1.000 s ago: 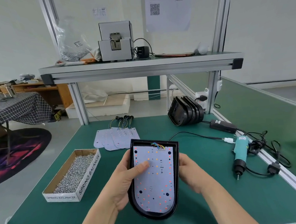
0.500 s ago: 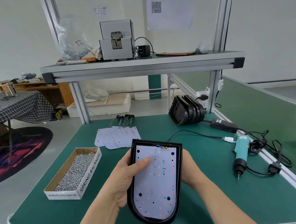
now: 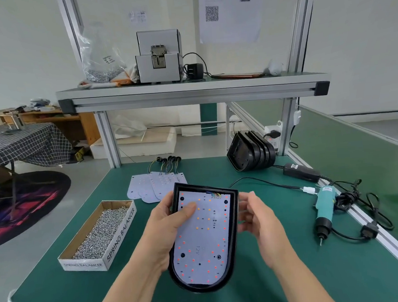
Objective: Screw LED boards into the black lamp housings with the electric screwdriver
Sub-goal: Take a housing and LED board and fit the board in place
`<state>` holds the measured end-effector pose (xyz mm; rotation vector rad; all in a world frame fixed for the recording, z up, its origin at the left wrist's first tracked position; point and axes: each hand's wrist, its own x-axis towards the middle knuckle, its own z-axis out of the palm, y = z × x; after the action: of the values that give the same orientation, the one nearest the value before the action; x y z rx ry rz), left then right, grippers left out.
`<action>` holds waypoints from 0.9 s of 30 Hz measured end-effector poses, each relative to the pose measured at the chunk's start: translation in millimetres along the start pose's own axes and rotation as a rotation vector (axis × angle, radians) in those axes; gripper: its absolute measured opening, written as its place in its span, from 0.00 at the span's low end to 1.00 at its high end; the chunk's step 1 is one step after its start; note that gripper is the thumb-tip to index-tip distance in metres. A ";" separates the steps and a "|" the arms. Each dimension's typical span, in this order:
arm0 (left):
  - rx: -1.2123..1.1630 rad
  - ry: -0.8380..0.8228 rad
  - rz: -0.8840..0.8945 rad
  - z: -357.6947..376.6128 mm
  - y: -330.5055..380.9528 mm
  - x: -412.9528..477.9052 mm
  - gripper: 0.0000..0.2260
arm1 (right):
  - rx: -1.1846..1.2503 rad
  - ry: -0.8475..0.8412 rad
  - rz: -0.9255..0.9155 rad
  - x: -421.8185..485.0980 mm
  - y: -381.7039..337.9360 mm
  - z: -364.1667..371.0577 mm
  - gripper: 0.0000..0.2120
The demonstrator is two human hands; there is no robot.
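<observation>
My left hand (image 3: 165,226) grips a black lamp housing (image 3: 203,288) from its left side and holds it tilted above the green bench. Its thumb presses on the white LED board (image 3: 206,240) that lies inside the housing. My right hand (image 3: 259,217) hovers at the housing's right rim with loosely curled fingers and holds nothing; whether the fingertips touch the rim is unclear. The teal electric screwdriver (image 3: 324,205) lies on the bench to the right, apart from both hands.
A cardboard box of screws (image 3: 100,231) stands left of the housing. Loose LED boards (image 3: 148,185) with wires lie behind it. Stacked black housings (image 3: 252,151) lean at the back right, near a power adapter (image 3: 300,170) and cables. A shelf (image 3: 189,92) spans overhead.
My right hand has come out from behind the housing's right edge and now floats beside it. The housing has tilted slightly in my left hand.
</observation>
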<state>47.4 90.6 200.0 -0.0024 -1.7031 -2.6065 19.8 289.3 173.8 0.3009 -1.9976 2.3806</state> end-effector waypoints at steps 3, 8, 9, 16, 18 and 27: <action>0.040 -0.002 0.008 0.8 -3.7 0.2 0.13 | -0.108 -0.071 -0.063 -9.1 -2.8 9.1 0.08; 0.062 -0.031 0.021 5.4 -5.8 -0.6 0.13 | -0.046 0.051 -0.110 -12.6 -2.6 22.8 0.04; 0.066 -0.036 0.027 5.8 -5.7 -0.6 0.13 | -0.014 0.068 -0.112 -13.0 -2.0 22.9 0.04; 0.081 -0.063 0.025 2.8 -6.4 5.2 0.14 | 0.040 0.088 -0.171 -11.3 -0.4 24.3 0.02; 0.125 -0.069 0.032 1.0 -4.9 9.2 0.14 | -0.053 0.086 -0.215 -9.7 -0.8 23.0 0.02; 0.340 -0.207 0.143 -9.9 12.8 24.9 0.08 | -0.194 -0.257 -0.195 -1.2 -14.1 -1.4 0.19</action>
<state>23.0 75.8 208.2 -0.3825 -2.1052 -2.2536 22.7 293.3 187.2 0.7892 -2.1648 2.1032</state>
